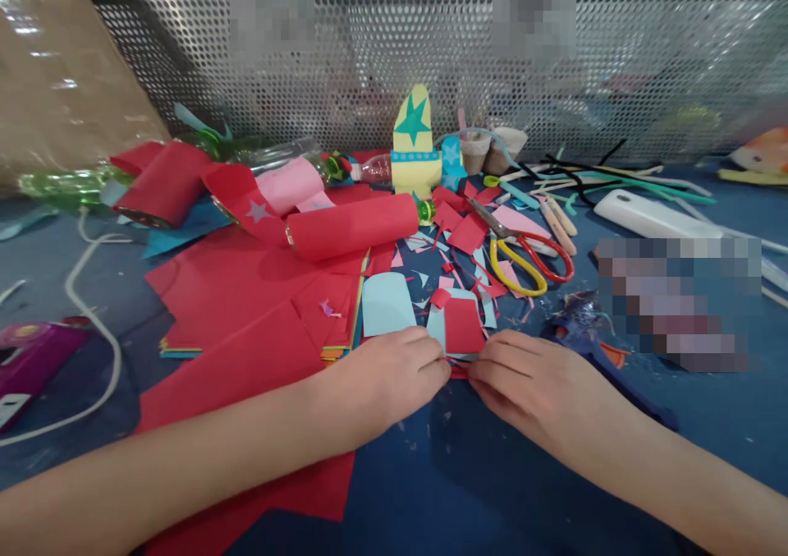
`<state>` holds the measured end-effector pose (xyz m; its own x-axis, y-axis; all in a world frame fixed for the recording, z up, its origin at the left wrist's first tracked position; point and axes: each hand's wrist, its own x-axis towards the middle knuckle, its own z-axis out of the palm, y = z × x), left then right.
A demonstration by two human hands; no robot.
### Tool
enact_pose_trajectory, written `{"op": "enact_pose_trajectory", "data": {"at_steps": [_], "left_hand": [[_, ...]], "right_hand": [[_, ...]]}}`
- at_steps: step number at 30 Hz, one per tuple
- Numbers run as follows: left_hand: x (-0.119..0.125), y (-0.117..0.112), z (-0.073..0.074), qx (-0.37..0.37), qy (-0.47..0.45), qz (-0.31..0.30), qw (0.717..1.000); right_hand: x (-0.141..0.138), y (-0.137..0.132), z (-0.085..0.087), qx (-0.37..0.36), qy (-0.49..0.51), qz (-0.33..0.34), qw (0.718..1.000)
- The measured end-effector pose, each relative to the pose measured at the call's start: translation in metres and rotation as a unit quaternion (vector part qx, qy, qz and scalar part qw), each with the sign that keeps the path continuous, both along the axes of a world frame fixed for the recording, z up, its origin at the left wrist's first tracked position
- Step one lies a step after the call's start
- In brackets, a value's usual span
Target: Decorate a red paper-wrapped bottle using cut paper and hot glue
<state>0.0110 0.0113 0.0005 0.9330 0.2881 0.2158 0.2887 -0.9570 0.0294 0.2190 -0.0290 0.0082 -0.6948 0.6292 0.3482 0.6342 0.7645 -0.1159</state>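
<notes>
My left hand [397, 371] and my right hand [533, 379] meet low in the middle, with fingers pressed together. Between their fingertips is a small piece of red paper [463, 326], whose lower edge they pinch from both sides. It lies partly over a light blue paper piece [437, 323] with a rounded top. Another light blue paper piece [389, 303] lies just beyond my left hand. Scissors [523, 256] with one yellow and one red handle rest behind my right hand, blades partly open. My fingertips are partly hidden under the hands.
Red paper sheets [246, 285] pile up under my left forearm. Red-wrapped bottles [357, 226] and a yellow paper rocket [415, 141] stand or lie farther back. A white glue gun [658, 213] and a dark blue tool [597, 342] sit right; a white cord [77, 285] runs left.
</notes>
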Motion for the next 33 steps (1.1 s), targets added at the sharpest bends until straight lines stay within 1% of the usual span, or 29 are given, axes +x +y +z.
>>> {"op": "enact_pose_trajectory", "data": {"at_steps": [3, 8, 11, 12, 14, 15, 17, 19, 20, 22, 23, 24, 25, 26, 28, 31, 33], "left_hand": [[0.008, 0.005, 0.000, 0.027, 0.015, -0.016, 0.999], [0.019, 0.008, 0.001, 0.048, 0.002, -0.007, 0.999], [0.019, 0.010, 0.010, 0.101, -0.008, -0.023, 0.995], [0.018, 0.010, 0.014, 0.128, -0.012, -0.032, 0.991], [0.015, 0.012, 0.025, 0.182, -0.016, -0.053, 0.982], [0.013, 0.013, 0.031, 0.211, -0.016, -0.062, 0.975], [0.010, 0.014, 0.042, 0.264, -0.029, -0.090, 0.960], [0.008, 0.014, 0.049, 0.307, -0.054, -0.123, 0.942], [0.007, 0.014, 0.051, 0.322, -0.063, -0.140, 0.934], [0.006, 0.015, 0.054, 0.343, -0.067, -0.165, 0.922], [0.006, 0.015, 0.054, 0.351, -0.066, -0.172, 0.918], [0.006, 0.015, 0.055, 0.358, -0.068, -0.179, 0.914], [0.006, 0.016, 0.055, 0.364, -0.073, -0.184, 0.910], [0.006, 0.016, 0.055, 0.369, -0.078, -0.187, 0.907], [0.006, 0.017, 0.056, 0.372, -0.083, -0.192, 0.904], [0.006, 0.017, 0.056, 0.359, -0.075, -0.186, 0.911], [0.005, 0.018, 0.055, 0.332, -0.082, -0.165, 0.925]], "right_hand": [[-0.002, 0.001, 0.000, 0.005, 0.018, -0.009, 1.000], [-0.003, 0.003, -0.002, -0.009, 0.060, -0.012, 0.998], [-0.002, 0.005, 0.001, -0.021, 0.095, -0.029, 0.995], [-0.001, 0.005, 0.002, -0.038, 0.114, -0.042, 0.992], [0.001, 0.006, 0.006, -0.105, 0.167, -0.083, 0.977], [0.002, 0.007, 0.008, -0.149, 0.205, -0.103, 0.962], [0.005, 0.009, 0.012, -0.246, 0.289, -0.127, 0.916], [0.008, 0.011, 0.015, -0.354, 0.360, -0.131, 0.853], [0.009, 0.012, 0.017, -0.415, 0.384, -0.128, 0.815], [0.009, 0.013, 0.021, -0.529, 0.405, -0.116, 0.737], [0.008, 0.012, 0.022, -0.567, 0.413, -0.109, 0.704], [0.007, 0.012, 0.024, -0.591, 0.421, -0.104, 0.680], [0.006, 0.012, 0.025, -0.602, 0.428, -0.102, 0.666], [0.005, 0.011, 0.025, -0.603, 0.435, -0.104, 0.660], [0.004, 0.011, 0.023, -0.594, 0.438, -0.109, 0.666], [0.004, 0.011, 0.019, -0.567, 0.428, -0.113, 0.695], [0.004, 0.010, 0.017, -0.546, 0.426, -0.123, 0.711]]}}
